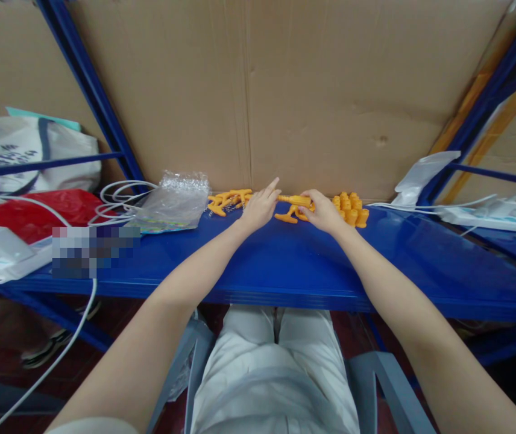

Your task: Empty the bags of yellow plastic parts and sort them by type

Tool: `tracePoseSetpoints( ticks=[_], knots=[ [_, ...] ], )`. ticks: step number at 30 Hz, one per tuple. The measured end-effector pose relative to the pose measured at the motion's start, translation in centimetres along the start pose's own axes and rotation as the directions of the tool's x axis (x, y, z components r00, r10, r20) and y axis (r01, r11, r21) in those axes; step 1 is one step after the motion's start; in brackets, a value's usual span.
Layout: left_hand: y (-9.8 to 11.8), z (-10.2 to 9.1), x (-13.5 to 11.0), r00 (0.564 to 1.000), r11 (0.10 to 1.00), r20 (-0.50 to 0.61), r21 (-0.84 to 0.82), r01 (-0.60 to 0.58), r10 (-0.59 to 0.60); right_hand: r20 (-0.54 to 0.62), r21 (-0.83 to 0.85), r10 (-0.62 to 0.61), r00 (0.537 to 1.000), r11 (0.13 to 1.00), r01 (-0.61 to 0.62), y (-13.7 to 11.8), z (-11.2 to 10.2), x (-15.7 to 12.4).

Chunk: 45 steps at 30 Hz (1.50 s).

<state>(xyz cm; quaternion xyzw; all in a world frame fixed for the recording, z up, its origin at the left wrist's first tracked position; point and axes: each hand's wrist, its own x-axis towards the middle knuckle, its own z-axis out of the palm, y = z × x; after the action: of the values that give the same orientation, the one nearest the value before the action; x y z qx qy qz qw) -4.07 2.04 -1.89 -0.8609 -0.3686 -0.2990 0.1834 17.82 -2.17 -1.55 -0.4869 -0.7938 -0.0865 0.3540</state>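
yellow-orange plastic stick-shaped piece (295, 199): lies level between our two hands, near the back of the blue metal tabletop (276, 265).
right hand: our right hand (324, 211) is clamped on the piece's right end, thumb and fingers bent round it.
left hand: our left hand (260, 210) is at the piece's left end, index finger stretched out; we cannot tell whether its other fingers grip.
under the hands: we see a yellow-orange t-shaped plastic part (286, 216) on the tabletop, just in front of the piece.
right of the hands: upright yellow-orange plastic cylinders (351, 208) stand close together in rows, just beyond our right hand.
left of the hands: a loose heap of yellow-orange branching plastic parts (229, 199) lies beside our left hand, with small thin bits too fine for us to make out.
left end: we have a clear plastic bag (174, 202), looped white cables (116, 202), a crumpled red plastic bag (54, 205) and a white power strip (23, 259).
right end: a second white power strip (493, 218) lies near a blue post, with translucent plastic wrapping (421, 175) beside it.
back: brown cardboard sheeting (303, 90) rises behind the tabletop.
seat: we sit in a grey plastic chair (387, 386), in pale trousers (276, 374).
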Motion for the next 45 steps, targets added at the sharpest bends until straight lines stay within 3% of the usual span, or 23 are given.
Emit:
tracePoseSetpoints(
  ticks=[9, 20, 25, 30, 38, 45],
  knots=[
    [0.4, -0.1, -0.1, 0.998, 0.998, 0.007, 0.013, -0.068, 0.068, 0.120, 0.025, 0.063, 0.991, 0.998, -0.066, -1.3, 0.8, -0.1],
    [0.7, -0.2, -0.2, 0.999, 0.999, 0.020, 0.024, -0.041, 0.041, 0.042, -0.037, 0.058, 0.997, 0.998, -0.057, -1.7, 0.7, -0.3],
    [0.8, -0.5, -0.2, 0.998, 0.998, 0.018, 0.045, -0.054, 0.053, 0.098, 0.052, 0.069, 0.993, 0.996, -0.074, -1.5, 1.2, -0.3],
    [1.2, -0.6, -0.3, 0.998, 0.996, 0.044, 0.067, -0.055, 0.052, 0.153, 0.019, 0.099, 0.983, 0.994, -0.103, -1.4, 1.4, -0.1],
    [1.4, -0.4, 0.0, 0.999, 0.996, 0.043, 0.078, -0.032, 0.029, 0.104, -0.196, 0.062, 0.993, 0.980, -0.041, -2.4, 0.4, -0.3],
    [1.6, -0.7, -0.2, 0.991, 0.998, 0.129, 0.061, 0.011, -0.019, 0.107, -0.409, -0.036, 0.994, 0.909, 0.077, -3.8, -0.5, -0.6]
  ],
)
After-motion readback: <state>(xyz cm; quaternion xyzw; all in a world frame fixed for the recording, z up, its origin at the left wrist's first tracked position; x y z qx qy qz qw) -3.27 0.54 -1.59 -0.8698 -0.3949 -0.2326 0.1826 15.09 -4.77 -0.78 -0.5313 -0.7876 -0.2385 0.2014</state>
